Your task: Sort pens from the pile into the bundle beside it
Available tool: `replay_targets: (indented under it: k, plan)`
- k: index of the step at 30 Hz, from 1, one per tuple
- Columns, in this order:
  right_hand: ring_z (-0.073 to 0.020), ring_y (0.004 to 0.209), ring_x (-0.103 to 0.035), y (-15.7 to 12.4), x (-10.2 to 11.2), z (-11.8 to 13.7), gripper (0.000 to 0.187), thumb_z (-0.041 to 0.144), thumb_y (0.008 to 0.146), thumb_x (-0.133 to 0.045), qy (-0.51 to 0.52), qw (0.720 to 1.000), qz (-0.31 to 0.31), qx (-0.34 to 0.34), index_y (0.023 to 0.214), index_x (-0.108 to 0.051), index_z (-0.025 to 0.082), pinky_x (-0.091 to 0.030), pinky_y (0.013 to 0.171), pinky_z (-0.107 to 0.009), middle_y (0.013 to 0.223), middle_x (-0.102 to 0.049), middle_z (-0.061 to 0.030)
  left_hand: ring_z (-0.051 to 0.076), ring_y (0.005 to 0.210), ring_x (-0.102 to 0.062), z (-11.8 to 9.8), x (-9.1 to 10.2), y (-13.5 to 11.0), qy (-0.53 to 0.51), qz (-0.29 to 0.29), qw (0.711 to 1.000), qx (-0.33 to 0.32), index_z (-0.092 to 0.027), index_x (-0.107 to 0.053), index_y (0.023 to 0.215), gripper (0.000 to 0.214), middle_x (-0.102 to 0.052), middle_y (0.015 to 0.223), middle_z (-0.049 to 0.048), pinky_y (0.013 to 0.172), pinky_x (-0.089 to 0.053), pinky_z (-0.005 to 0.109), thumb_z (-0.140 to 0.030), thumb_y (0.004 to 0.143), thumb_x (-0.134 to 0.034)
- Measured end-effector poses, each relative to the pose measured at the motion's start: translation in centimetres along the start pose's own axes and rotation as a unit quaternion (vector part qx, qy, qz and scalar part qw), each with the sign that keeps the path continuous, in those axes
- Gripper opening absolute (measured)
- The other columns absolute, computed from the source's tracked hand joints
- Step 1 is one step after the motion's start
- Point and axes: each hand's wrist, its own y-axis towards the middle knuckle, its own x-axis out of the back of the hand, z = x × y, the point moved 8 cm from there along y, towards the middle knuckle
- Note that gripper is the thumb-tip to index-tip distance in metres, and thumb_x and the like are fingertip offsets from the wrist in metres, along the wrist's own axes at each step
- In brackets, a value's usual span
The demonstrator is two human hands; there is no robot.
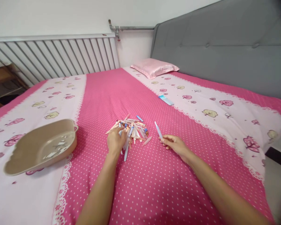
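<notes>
A heap of pens and loose pen parts (136, 125), mostly pink, white, orange and blue, lies on the pink dotted bedspread. At the heap's near left side is my left hand (115, 140), its fingers closed among the pieces. A pale blue bit shows by its fingertips, but what they grip is partly hidden. My right hand (174, 144) is to the right of the heap, thumb and fingers pinching the lower end of a slim white-and-lavender pen (158, 130). The pen points up and slightly left, apart from the heap. A pink translucent pen piece (147, 141) lies between the hands.
A beige plastic basin (21, 153) with small white pieces inside stands on the left. Farther back lies a bundle of light blue pens (166, 100). A pink pillow (154, 67) rests against the grey headboard (224, 43); a white radiator (61, 57) lines the wall.
</notes>
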Motion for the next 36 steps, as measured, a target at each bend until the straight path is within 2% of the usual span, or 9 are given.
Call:
replay_targets:
  k: [11,14,17,19,22,25,28,32,36]
  plan:
    - [-0.0111,0.066,-0.055,0.4,0.0,-0.5,0.027,0.033,0.066,-0.071,0.005,1.0,0.005,0.0,0.087,-0.069,0.016,-0.043,0.061,-0.022,0.074,-0.064,-0.0028,0.024,0.104,-0.056,-3.7,-2.4,-1.7,0.027,0.004,0.989,-0.145,-0.015,-0.066,0.101,0.026,-0.065,0.108,0.0099,0.094,-0.042,0.036,-0.025,0.083,-0.049]
    - [-0.0105,0.065,-0.055,0.5,0.0,-0.6,0.027,0.033,0.065,-0.071,0.012,1.0,0.004,-0.001,0.085,-0.069,0.016,-0.042,0.06,-0.022,0.072,-0.064,-0.0019,0.023,0.108,-0.054,-4.4,-2.3,-0.5,0.048,0.017,0.987,-0.153,-0.013,-0.064,0.106,0.029,-0.062,0.113,0.0114,0.096,-0.04,0.036,-0.018,0.084,-0.045]
    - [-0.01,0.063,-0.054,0.6,0.1,-0.6,0.026,0.033,0.065,-0.071,0.023,1.0,0.006,0.004,0.084,-0.069,0.015,-0.042,0.058,-0.021,0.07,-0.063,-0.0014,0.023,0.115,-0.05,-5.8,-2.9,2.4,0.071,0.043,0.984,-0.158,-0.011,-0.059,0.115,0.035,-0.057,0.123,0.014,0.1,-0.036,0.037,-0.011,0.087,-0.037]
    - [-0.0097,0.062,-0.054,0.7,0.0,-0.6,0.025,0.032,0.064,-0.072,0.031,0.999,0.008,0.008,0.082,-0.068,0.015,-0.042,0.057,-0.021,0.069,-0.063,-0.0011,0.022,0.117,-0.049,-7.1,-4.3,4.7,0.084,0.083,0.978,-0.173,-0.012,-0.056,0.117,0.034,-0.055,0.125,0.0131,0.1,-0.037,0.039,-0.012,0.088,-0.039]
    - [-0.0094,0.061,-0.054,0.8,0.0,-0.5,0.025,0.032,0.062,-0.073,0.041,0.999,0.01,0.011,0.079,-0.067,0.015,-0.042,0.056,-0.02,0.067,-0.062,-0.0004,0.022,0.111,-0.052,-8.7,-7.4,7.2,0.1,0.165,0.961,-0.2,-0.015,-0.055,0.114,0.029,-0.054,0.123,0.0097,0.094,-0.042,0.046,-0.027,0.087,-0.051]
    - [-0.0086,0.059,-0.054,0.9,0.0,-0.5,0.023,0.031,0.062,-0.073,0.051,0.999,0.011,0.014,0.077,-0.067,0.015,-0.042,0.054,-0.019,0.065,-0.062,0.0006,0.02,0.103,-0.056,-9.0,-10.4,8.1,0.117,0.242,0.941,-0.204,-0.015,-0.056,0.11,0.029,-0.056,0.116,0.0087,0.087,-0.047,0.043,-0.031,0.086,-0.053]
    - [-0.0078,0.058,-0.053,1.0,0.0,-0.4,0.022,0.031,0.063,-0.073,0.057,0.998,0.014,0.016,0.076,-0.066,0.016,-0.042,0.054,-0.018,0.065,-0.062,0.0011,0.019,0.097,-0.058,-8.4,-12.2,8.2,0.13,0.281,0.934,-0.18,-0.016,-0.056,0.11,0.029,-0.058,0.112,0.0081,0.083,-0.049,0.04,-0.031,0.086,-0.053]
    - [-0.0069,0.057,-0.053,1.0,0.0,-0.2,0.019,0.03,0.065,-0.072,0.058,0.998,0.02,0.017,0.077,-0.067,0.016,-0.043,0.054,-0.018,0.066,-0.062,0.0009,0.018,0.095,-0.058,-7.8,-12.6,8.4,0.117,0.276,0.942,-0.15,-0.016,-0.056,0.11,0.029,-0.058,0.111,0.0079,0.081,-0.05,0.039,-0.031,0.086,-0.053]
    - [-0.0079,0.058,-0.054,0.9,0.1,-0.1,0.019,0.03,0.067,-0.071,0.056,0.998,0.023,0.019,0.079,-0.068,0.016,-0.043,0.054,-0.018,0.066,-0.063,-0.0001,0.019,0.096,-0.058,-7.8,-10.7,8.7,0.068,0.219,0.964,-0.133,-0.015,-0.056,0.109,0.028,-0.058,0.11,0.008,0.082,-0.049,0.039,-0.032,0.086,-0.053]
